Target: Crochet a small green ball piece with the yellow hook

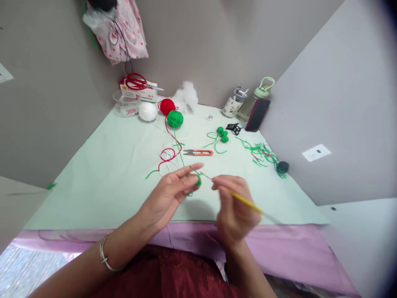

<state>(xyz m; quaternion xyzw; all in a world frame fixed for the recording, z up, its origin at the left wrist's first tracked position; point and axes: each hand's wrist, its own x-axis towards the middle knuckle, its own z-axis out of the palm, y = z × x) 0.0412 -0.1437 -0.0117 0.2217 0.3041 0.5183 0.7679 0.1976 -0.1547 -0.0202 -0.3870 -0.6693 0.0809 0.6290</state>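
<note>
My left hand [173,188] pinches a small green crocheted piece [198,180] between thumb and fingers, its index finger stretched out with green yarn over it. A crochet hook [245,201] with a yellow handle is held in my right hand [234,207], its metal tip close to the green piece. From the left hand the yarn runs back to a green yarn ball [175,119]. Orange thread snips [198,152] lie on the table just beyond my hands. Whether the hook's tip sits inside a stitch cannot be made out.
Behind stand a white yarn ball [148,111], a red yarn ball [167,106], fluffy stuffing [186,97] and red scissors [136,81] on a box. To the right are small green crocheted balls [222,134], yarn scraps [260,151], a phone [258,115] and a bottle [248,105].
</note>
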